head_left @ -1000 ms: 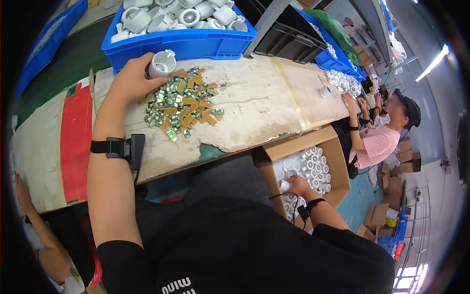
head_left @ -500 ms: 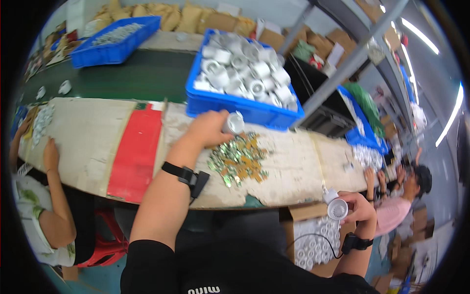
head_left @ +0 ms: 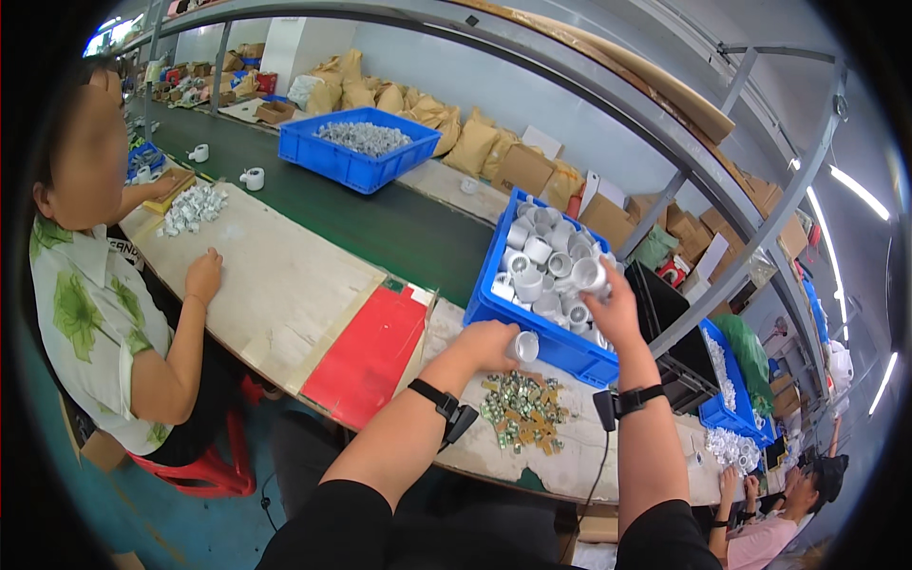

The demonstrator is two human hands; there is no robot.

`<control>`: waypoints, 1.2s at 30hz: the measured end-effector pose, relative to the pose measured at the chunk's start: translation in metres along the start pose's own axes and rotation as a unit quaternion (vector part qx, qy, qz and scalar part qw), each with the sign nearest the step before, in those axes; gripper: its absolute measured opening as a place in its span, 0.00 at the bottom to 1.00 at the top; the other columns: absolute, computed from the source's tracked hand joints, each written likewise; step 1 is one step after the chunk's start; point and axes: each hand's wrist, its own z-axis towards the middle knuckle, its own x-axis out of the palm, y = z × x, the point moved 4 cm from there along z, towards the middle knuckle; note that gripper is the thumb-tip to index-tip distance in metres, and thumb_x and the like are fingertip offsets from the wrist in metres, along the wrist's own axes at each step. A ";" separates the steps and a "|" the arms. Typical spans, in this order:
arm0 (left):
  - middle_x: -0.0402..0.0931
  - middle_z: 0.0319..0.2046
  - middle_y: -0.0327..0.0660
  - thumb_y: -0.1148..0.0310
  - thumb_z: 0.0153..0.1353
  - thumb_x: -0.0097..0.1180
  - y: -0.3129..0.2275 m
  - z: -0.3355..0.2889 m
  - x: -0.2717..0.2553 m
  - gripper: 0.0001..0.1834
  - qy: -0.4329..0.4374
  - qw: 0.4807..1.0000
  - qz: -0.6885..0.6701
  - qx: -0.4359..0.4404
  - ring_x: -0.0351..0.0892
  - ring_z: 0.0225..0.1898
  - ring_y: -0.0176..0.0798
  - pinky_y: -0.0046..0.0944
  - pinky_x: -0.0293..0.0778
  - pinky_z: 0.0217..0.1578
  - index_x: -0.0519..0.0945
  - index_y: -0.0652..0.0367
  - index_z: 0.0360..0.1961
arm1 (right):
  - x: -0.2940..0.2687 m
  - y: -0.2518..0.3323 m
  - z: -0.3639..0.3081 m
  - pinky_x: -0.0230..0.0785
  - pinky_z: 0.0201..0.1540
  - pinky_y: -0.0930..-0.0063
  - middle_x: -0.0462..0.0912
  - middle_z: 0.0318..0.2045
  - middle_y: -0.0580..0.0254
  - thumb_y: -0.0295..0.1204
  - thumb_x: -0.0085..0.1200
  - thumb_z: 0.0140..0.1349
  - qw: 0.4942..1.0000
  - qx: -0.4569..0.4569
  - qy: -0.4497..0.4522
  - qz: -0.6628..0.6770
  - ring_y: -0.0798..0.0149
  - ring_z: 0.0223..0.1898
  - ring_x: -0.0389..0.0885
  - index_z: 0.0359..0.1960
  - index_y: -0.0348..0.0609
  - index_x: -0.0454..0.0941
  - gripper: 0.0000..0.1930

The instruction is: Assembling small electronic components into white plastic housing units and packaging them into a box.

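My left hand point(head_left: 488, 345) is closed around a white plastic cup-shaped part point(head_left: 523, 347), its round opening facing up. That part sits just in front of a blue bin point(head_left: 541, 334) full of similar white parts. Over the bin's near right side, my right hand point(head_left: 616, 306) grips another white cup-shaped housing point(head_left: 588, 275) at the top of the heap. Below my left hand, a pile of small metallic and tan pieces point(head_left: 522, 410) lies on the cardboard-covered table point(head_left: 456, 445).
On the left, a seated person point(head_left: 114, 313) works beside a small white heap point(head_left: 195, 209). Beyond runs a green conveyor point(head_left: 380, 233) carrying a blue tray of grey parts point(head_left: 351, 166). A metal shelf post point(head_left: 750, 266) rises at right, near a black crate point(head_left: 670, 318).
My right hand has moved from low right, where it held a white part with a vented face, up to the bin. The left still holds its part. The view has swung leftward.
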 end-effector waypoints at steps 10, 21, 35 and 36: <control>0.88 0.40 0.55 0.51 0.53 0.76 -0.005 0.002 0.000 0.30 0.045 0.999 0.004 -0.006 0.88 0.45 0.62 0.58 0.83 0.48 0.82 0.57 0.52 | 0.049 -0.001 -0.052 0.79 0.61 0.50 0.76 0.68 0.51 0.22 0.63 0.62 0.961 -0.029 0.064 -0.269 0.37 0.66 0.73 0.71 0.61 0.78 0.34; 0.89 0.41 0.54 0.54 0.52 0.77 0.007 0.004 0.000 0.30 0.020 0.998 -0.036 -0.045 0.88 0.45 0.62 0.56 0.83 0.46 0.82 0.57 0.52 | -0.127 -0.016 -0.238 0.77 0.49 0.64 0.86 0.49 0.52 0.11 0.53 0.63 0.959 0.025 -0.218 -0.180 0.53 0.45 0.84 0.56 0.39 0.86 0.22; 0.89 0.42 0.52 0.50 0.54 0.77 0.008 -0.016 -0.002 0.31 0.040 0.996 -0.005 -0.077 0.88 0.46 0.60 0.56 0.82 0.47 0.83 0.54 0.54 | -0.134 -0.051 -0.711 0.59 0.75 0.27 0.40 0.83 0.28 0.55 0.74 0.53 0.491 0.799 0.181 -0.296 0.24 0.82 0.45 0.86 0.57 0.48 0.62; 0.89 0.41 0.51 0.51 0.54 0.77 0.003 -0.008 0.004 0.30 0.032 0.997 -0.020 -0.065 0.89 0.44 0.58 0.54 0.83 0.45 0.84 0.53 0.55 | -0.150 -0.055 -0.721 0.59 0.75 0.27 0.40 0.83 0.28 0.55 0.74 0.53 0.488 0.801 0.166 -0.304 0.24 0.82 0.45 0.86 0.57 0.48 0.62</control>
